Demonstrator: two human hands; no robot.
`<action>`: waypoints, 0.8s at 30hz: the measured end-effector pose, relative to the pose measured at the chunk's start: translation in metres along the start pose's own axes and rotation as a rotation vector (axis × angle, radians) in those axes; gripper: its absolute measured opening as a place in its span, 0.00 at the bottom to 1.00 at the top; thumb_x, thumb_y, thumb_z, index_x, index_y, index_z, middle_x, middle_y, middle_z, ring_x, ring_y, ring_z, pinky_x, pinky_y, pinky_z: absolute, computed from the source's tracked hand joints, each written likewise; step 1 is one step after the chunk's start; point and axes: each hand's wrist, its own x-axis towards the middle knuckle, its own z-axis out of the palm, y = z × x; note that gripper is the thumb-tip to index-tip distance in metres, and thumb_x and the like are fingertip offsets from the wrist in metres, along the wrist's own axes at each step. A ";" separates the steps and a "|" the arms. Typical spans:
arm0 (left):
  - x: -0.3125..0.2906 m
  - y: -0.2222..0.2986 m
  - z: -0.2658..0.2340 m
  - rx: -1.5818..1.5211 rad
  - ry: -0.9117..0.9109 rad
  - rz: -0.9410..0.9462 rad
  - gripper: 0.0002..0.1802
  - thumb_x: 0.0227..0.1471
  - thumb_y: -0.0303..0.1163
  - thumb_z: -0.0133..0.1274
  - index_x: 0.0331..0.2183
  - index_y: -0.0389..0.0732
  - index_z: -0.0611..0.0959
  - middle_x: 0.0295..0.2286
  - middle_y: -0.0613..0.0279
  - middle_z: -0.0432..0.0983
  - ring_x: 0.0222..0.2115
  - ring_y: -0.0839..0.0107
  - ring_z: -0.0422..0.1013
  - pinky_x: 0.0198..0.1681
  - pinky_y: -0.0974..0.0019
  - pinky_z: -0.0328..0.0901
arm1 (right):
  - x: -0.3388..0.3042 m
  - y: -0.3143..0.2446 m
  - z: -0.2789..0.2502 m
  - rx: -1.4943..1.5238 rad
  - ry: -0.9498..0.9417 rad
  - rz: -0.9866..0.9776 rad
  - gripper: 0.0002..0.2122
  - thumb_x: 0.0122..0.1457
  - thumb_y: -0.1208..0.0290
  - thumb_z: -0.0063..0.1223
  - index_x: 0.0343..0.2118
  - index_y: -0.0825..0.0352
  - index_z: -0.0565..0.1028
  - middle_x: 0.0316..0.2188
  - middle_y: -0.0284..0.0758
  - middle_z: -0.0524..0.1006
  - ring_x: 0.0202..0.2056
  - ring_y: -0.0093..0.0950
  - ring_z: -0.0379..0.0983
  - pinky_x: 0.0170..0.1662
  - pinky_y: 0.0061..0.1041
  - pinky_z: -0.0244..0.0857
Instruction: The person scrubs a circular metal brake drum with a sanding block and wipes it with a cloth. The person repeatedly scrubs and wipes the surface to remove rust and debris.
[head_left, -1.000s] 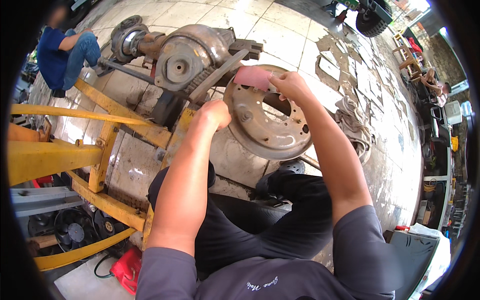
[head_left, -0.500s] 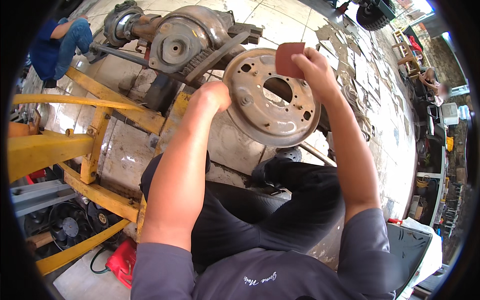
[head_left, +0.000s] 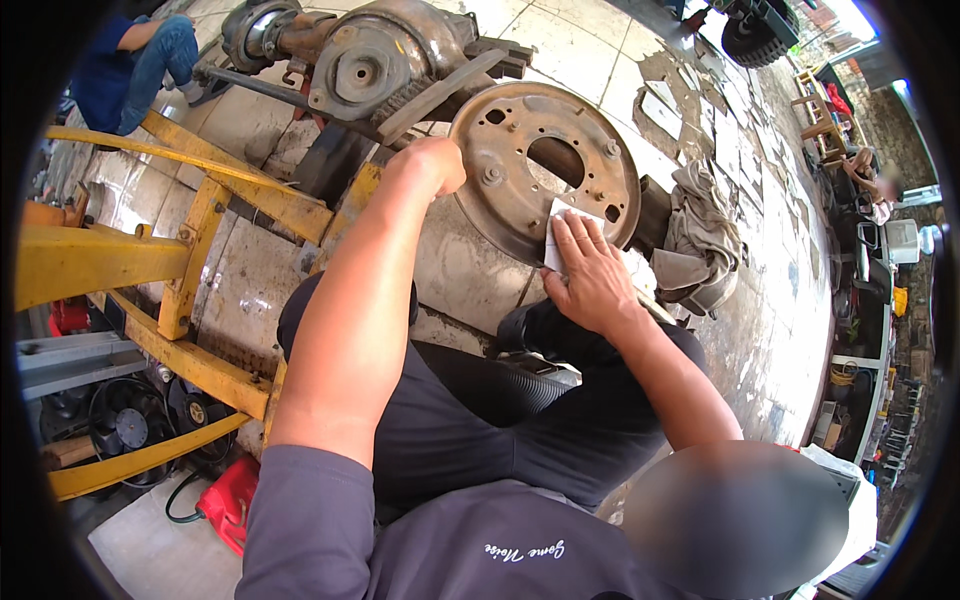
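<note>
Left hand [head_left: 430,167] sits curled against the left rim of the round metal plate [head_left: 512,212]; fingertips hidden, can't tell if that grip pinches the rim. Right hand [head_left: 592,268] lies flat, fingers extended, pressing a pale sheet [head_left: 552,254] onto the plate's lower right face, below the central hole. Plate is brown, drilled, with studs, in front of the person's knees above the tiled floor [head_left: 455,275]. Rusty axle housing [head_left: 405,40] beyond it, upper left. Crumpled rag [head_left: 700,225] just right of plate. Yellow frame [head_left: 105,272] at left; red container [head_left: 230,500] lower left.
</note>
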 end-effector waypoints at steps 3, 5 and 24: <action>0.001 -0.001 0.001 0.049 0.027 0.029 0.14 0.47 0.28 0.45 0.25 0.33 0.85 0.26 0.48 0.81 0.32 0.56 0.79 0.42 0.56 0.70 | 0.006 -0.003 0.013 -0.192 0.104 -0.012 0.31 0.63 0.54 0.44 0.64 0.69 0.58 0.65 0.47 0.58 0.66 0.47 0.51 0.67 0.47 0.47; 0.002 0.000 0.001 0.033 0.031 0.027 0.15 0.47 0.29 0.45 0.25 0.32 0.85 0.26 0.47 0.81 0.32 0.55 0.79 0.42 0.55 0.70 | 0.008 0.002 0.022 -0.151 0.083 -0.011 0.30 0.65 0.53 0.41 0.64 0.69 0.57 0.65 0.48 0.57 0.66 0.47 0.50 0.67 0.46 0.45; 0.005 -0.003 0.004 0.046 0.019 0.027 0.23 0.58 0.40 0.46 0.23 0.33 0.84 0.23 0.52 0.81 0.31 0.57 0.78 0.44 0.55 0.69 | -0.004 -0.007 0.026 -0.034 0.017 -0.134 0.27 0.69 0.58 0.34 0.63 0.76 0.58 0.65 0.53 0.54 0.67 0.48 0.47 0.68 0.45 0.44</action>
